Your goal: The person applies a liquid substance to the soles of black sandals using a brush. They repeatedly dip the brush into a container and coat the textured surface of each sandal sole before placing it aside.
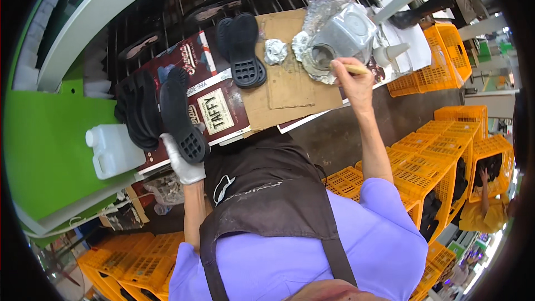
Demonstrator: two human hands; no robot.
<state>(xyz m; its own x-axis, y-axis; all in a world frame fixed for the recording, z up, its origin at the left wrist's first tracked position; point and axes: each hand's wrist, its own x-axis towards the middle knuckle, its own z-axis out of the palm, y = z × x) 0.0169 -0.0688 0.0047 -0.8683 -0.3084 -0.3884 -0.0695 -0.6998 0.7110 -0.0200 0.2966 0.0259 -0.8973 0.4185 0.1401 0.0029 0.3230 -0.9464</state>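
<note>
My left hand (185, 166), in a white glove, is closed on the heel end of a black shoe sole (179, 112), tilted above the table's near edge. My bare right hand (356, 88) grips a brush by its pale handle (359, 69); its tip is hidden at the mouth of a clear plastic container (352, 27) lying on its side. Whitish crumpled material surrounds that mouth, and a separate crumpled wad (275, 52) sits on the brown cardboard (290, 92). Two overlapping black soles (241, 44) lie at the cardboard's left, and several more soles (136, 112) stand stacked beside my left hand.
A white jug (114, 150) stands at the table's left edge, by a green panel (50, 150). Behind the cardboard runs a dark rack (184, 0) holding footwear. A white nozzle bottle (392, 53) is right of the container. Yellow crates (426, 159) line the right; another person (485, 214) is there.
</note>
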